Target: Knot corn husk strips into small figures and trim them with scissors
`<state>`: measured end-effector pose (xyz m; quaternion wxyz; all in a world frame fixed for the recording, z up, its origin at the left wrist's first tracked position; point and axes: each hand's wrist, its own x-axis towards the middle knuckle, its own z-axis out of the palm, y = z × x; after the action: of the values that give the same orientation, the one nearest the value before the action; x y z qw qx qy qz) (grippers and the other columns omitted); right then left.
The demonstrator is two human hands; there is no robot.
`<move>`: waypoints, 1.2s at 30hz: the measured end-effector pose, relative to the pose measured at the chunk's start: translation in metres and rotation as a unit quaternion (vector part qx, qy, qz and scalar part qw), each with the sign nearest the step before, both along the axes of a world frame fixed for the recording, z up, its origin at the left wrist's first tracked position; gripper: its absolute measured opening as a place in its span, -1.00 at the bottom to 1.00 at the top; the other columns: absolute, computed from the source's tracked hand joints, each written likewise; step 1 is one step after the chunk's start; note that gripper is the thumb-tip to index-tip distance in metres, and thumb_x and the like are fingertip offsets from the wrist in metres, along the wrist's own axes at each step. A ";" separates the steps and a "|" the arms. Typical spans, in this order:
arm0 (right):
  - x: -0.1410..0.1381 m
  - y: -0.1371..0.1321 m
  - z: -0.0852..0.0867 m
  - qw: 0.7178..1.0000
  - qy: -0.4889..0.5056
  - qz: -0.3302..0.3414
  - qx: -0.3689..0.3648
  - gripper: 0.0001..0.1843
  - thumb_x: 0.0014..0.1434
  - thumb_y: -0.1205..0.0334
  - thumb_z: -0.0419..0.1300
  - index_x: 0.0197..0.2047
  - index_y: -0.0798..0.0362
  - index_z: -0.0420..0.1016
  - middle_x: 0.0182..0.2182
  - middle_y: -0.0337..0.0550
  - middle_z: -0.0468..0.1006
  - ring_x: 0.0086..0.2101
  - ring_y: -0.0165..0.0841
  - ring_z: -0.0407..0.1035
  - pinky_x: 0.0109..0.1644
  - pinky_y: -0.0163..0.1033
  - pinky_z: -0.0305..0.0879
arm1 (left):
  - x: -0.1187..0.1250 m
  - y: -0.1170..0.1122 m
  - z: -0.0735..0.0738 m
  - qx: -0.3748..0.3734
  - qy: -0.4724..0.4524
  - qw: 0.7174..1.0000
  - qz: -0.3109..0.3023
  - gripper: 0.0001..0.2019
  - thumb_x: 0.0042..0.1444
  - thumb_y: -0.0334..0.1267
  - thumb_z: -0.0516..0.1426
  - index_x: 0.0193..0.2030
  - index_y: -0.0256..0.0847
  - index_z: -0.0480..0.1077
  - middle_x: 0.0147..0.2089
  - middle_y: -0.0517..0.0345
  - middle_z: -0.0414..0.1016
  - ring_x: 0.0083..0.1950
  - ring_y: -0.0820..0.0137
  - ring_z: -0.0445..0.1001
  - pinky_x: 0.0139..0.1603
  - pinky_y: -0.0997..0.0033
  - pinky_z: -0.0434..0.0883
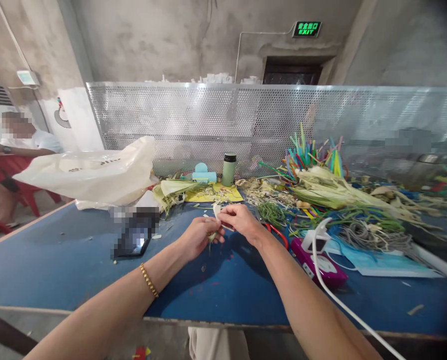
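Note:
Both hands meet over the blue table (96, 270). My left hand (201, 236) is closed, with curled fingers around a small piece of pale corn husk (216, 210); a thin greenish end hangs below its fingers. My right hand (241, 223) pinches the same husk from the other side, thumb and forefinger together. The exact fold of the piece is hidden by the fingers. Behind them, husk scraps cover a yellow sheet (231, 192), beside a bundle of green husks (171, 192). Just right of my right hand are red scissor handles (279, 235).
A phone (135, 237) and a plastic bag (96, 172) lie left. A green bottle (229, 170) stands at the back. Right are husks (332, 190), colourful stems (313, 155), wire coils (373, 235), a purple power strip (319, 265) and a white cable (339, 305). A person (43, 142) sits far left.

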<state>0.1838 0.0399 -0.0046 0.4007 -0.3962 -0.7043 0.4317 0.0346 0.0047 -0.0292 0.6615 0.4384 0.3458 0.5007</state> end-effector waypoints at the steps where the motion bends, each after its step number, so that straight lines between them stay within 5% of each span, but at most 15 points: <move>1: 0.000 0.002 -0.002 1.000 -0.012 -0.005 0.004 -0.69 -0.03 0.02 0.27 -0.53 0.12 0.44 -0.67 -0.33 0.33 -0.60 -0.50 0.14 -0.52 -0.34 0.02 | 0.001 0.000 -0.001 0.001 0.012 1.000 0.000 -0.90 -0.02 -0.39 0.23 -0.47 -0.36 0.40 -0.49 0.03 0.47 -0.55 0.41 0.48 -0.47 0.45 0.31; 6: -0.004 0.004 -0.006 0.993 -0.079 -0.059 0.067 -0.67 -0.01 0.07 0.24 -0.64 0.08 0.33 -0.70 -0.33 0.30 -0.61 -0.49 0.13 -0.53 -0.34 0.00 | 0.000 -0.001 -0.001 -0.006 0.047 0.999 -0.001 -0.95 -0.03 -0.43 0.21 -0.44 -0.38 0.42 -0.50 -0.01 0.49 -0.57 0.37 0.50 -0.53 0.45 0.29; 13: -0.007 0.001 -0.004 0.993 -0.051 -0.067 0.080 -0.67 -0.03 0.04 0.25 -0.61 0.07 0.31 -0.69 -0.32 0.32 -0.62 -0.48 0.17 -0.52 -0.34 0.05 | 0.000 0.001 0.000 0.007 0.021 0.999 0.035 -0.94 -0.08 -0.49 0.19 -0.47 -0.34 0.36 -0.53 -0.03 0.50 -0.54 0.31 0.54 -0.47 0.43 0.36; 20: -0.005 0.004 -0.004 0.995 -0.061 -0.043 0.067 -0.66 -0.02 0.04 0.25 -0.61 0.06 0.28 -0.71 -0.35 0.27 -0.65 -0.52 0.08 -0.57 -0.35 -0.05 | 0.003 -0.003 -0.003 0.022 0.071 0.997 0.021 -0.91 -0.07 -0.41 0.24 -0.45 -0.34 0.38 -0.52 -0.01 0.51 -0.53 0.35 0.52 -0.46 0.45 0.33; 25: 0.000 0.007 -0.004 0.999 0.014 0.005 -0.033 -0.59 -0.08 -0.04 0.32 -0.62 0.06 0.27 -0.76 -0.37 0.22 -0.70 -0.53 0.06 -0.63 -0.36 -0.02 | -0.001 -0.012 0.015 0.110 0.193 0.975 0.016 -0.75 -0.03 -0.21 0.29 -0.25 -0.34 0.49 -0.36 0.00 0.57 -0.34 0.34 0.54 -0.30 0.42 0.38; 30: -0.005 0.000 -0.008 0.994 -0.036 0.037 -0.100 -0.65 -0.07 0.13 0.33 -0.64 0.07 0.27 -0.76 -0.37 0.25 -0.71 -0.55 0.09 -0.67 -0.40 0.02 | -0.053 0.030 0.051 0.186 0.376 0.891 0.174 -0.64 -0.09 -0.17 0.31 -0.14 -0.30 0.53 -0.14 -0.03 0.59 -0.15 0.24 0.52 -0.20 0.38 0.39; 34: -0.016 -0.007 -0.012 0.986 -0.134 0.016 -0.095 -0.70 0.02 0.30 0.23 -0.66 0.07 0.26 -0.78 -0.37 0.25 -0.74 -0.55 0.09 -0.69 -0.40 0.02 | -0.109 0.075 0.067 0.202 0.594 0.727 0.279 -0.53 -0.10 -0.08 0.31 -0.04 -0.28 0.52 -0.06 -0.11 0.57 0.05 0.05 0.46 0.00 0.27 0.36; 36: -0.019 -0.008 -0.013 0.984 -0.161 -0.002 -0.076 -0.71 0.03 0.32 0.22 -0.65 0.07 0.26 -0.76 -0.35 0.29 -0.73 -0.53 0.13 -0.68 -0.40 0.04 | -0.126 0.090 0.064 0.206 0.671 0.660 0.268 -0.32 -0.13 0.01 0.33 0.14 -0.28 0.42 0.13 -0.25 0.45 0.20 -0.08 0.35 0.11 0.16 0.30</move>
<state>0.1647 0.0321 -0.0180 0.2518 -0.4909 -0.7240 0.4140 -0.0917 0.0946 0.0350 -0.0203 0.6691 0.6861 0.2847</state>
